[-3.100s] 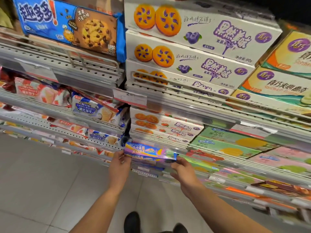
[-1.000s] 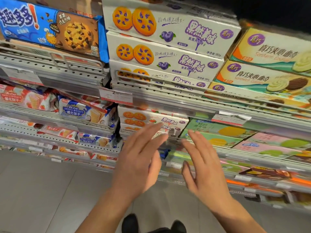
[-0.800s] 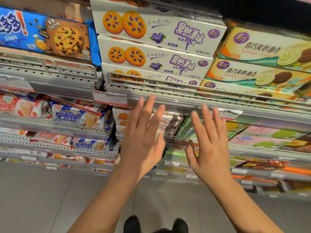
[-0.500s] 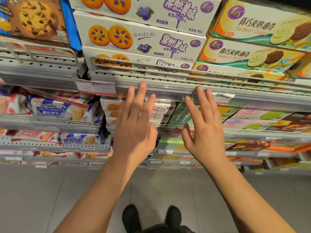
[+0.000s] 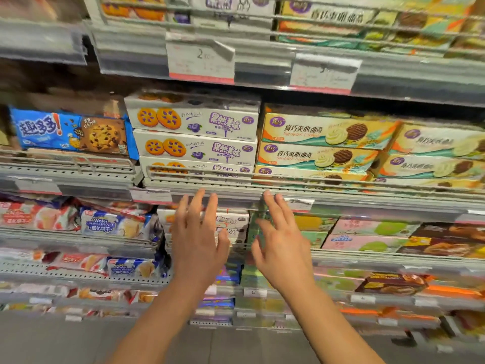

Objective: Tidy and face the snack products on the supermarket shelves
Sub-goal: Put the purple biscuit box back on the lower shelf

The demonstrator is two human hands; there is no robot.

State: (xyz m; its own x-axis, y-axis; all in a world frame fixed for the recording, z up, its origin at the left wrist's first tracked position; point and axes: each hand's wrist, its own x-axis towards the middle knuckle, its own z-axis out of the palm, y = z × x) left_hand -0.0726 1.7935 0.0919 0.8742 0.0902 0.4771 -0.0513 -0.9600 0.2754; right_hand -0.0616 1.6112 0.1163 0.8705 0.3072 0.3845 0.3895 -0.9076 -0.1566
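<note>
My left hand [image 5: 198,239] and my right hand [image 5: 280,244] are raised side by side with fingers spread, holding nothing. Their fingertips reach the front rail [image 5: 236,177] of the shelf that carries a stack of white blueberry cookie boxes [image 5: 194,137]. To the right of that stack lie yellow sandwich cookie boxes [image 5: 322,147]. A blue chocolate-chip cookie pack [image 5: 70,134] stands to the left. Behind my hands, one shelf lower, sit white cookie boxes [image 5: 232,222], partly hidden.
Wafer packs [image 5: 112,225] fill the lower left shelves. Green and pink boxes [image 5: 367,229] and dark brown boxes [image 5: 393,283] lie lower right. Price tags [image 5: 200,61] hang on the upper shelf edge. Grey floor [image 5: 52,340] is below.
My hands let go of the colourful pack on the low shelf and rose, open, to the blueberry box shelf. The view tilted upward, showing a higher shelf.
</note>
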